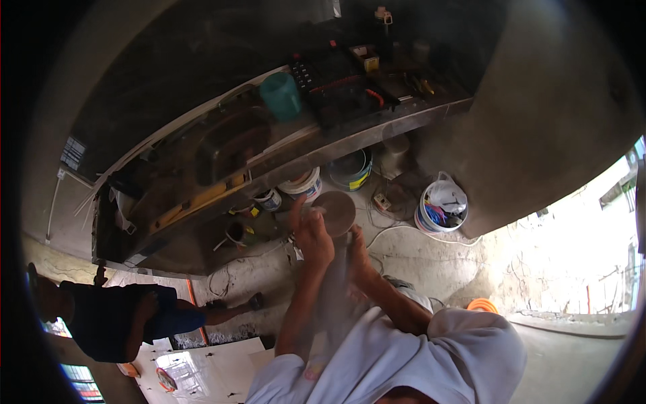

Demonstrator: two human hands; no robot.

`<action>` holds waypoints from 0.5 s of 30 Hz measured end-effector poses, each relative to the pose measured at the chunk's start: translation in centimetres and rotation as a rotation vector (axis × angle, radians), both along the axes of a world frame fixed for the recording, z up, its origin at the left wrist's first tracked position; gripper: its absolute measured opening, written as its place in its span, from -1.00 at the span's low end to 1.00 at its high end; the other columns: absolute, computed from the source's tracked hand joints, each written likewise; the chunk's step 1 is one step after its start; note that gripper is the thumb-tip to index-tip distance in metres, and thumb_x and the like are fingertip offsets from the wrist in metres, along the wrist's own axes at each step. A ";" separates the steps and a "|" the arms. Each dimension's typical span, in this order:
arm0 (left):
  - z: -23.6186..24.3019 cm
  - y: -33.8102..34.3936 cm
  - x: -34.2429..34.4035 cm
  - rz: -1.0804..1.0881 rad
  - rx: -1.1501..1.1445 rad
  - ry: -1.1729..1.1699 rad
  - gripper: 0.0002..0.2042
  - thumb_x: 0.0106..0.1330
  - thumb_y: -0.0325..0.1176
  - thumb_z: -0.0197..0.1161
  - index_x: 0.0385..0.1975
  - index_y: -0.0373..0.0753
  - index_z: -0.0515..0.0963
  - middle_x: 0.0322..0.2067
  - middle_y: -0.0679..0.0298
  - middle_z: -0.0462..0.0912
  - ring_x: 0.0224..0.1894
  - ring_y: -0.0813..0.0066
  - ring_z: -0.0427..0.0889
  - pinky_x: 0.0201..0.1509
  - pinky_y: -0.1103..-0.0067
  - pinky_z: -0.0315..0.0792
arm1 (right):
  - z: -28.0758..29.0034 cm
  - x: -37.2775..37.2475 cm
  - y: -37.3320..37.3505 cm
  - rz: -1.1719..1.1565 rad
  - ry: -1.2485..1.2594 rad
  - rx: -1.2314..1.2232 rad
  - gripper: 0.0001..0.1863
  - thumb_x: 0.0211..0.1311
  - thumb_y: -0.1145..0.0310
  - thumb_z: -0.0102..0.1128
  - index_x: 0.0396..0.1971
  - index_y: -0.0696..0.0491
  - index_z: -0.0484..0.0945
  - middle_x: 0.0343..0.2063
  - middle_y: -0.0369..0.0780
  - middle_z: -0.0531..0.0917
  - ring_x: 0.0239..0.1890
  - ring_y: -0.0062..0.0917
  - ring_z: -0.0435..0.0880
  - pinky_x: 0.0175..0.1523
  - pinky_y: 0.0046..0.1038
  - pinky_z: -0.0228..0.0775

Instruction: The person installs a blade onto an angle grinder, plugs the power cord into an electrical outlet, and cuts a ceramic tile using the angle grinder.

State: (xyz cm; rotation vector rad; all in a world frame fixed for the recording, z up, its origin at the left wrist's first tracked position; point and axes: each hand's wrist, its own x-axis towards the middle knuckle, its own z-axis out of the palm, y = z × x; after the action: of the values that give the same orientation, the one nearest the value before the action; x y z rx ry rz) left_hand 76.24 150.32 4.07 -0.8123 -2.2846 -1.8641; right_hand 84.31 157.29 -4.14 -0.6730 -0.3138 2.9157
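Note:
In front of my body I hold up a round, brown, flat-looking thing [338, 210]; its exact kind does not show. My left hand [313, 239] is at its left edge, the fingers bent and pointing upward, with a small pale bit by the fingertips that I cannot make out. Against the lower right edge of the round thing my right hand [360, 259] is closed, its fingers partly hidden. A hazy grey shape lies between my forearms, too blurred to name.
A dark counter [296, 145] runs across ahead, bearing a teal container [280, 96] and tools. Beneath stand several buckets, one with a plastic bag and wires [441, 205]. Cables [397, 232] trail over the floor. Another person [111, 320] is at the left, near a white board [202, 370].

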 end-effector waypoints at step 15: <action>0.1 9.8 -0.5 -0.215 -0.035 0.009 -0.55 0.56 -0.10 -0.26 -0.12 -0.35 0.51 0.21 -0.02 0.29 0.27 0.11 0.27 0.29 0.36 0.23 | -1.7 -0.5 7.4 -0.253 0.026 -0.089 -0.36 0.22 -0.19 0.09 0.09 0.03 0.52 -0.01 -0.22 0.65 0.02 -0.42 0.62 0.16 -0.33 0.45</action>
State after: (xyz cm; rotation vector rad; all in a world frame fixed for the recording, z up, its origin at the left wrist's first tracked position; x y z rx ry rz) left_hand 75.71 160.15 4.17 -1.1096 -2.3117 -1.9014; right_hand 83.85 164.73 -5.89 -0.6346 -0.0886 2.7067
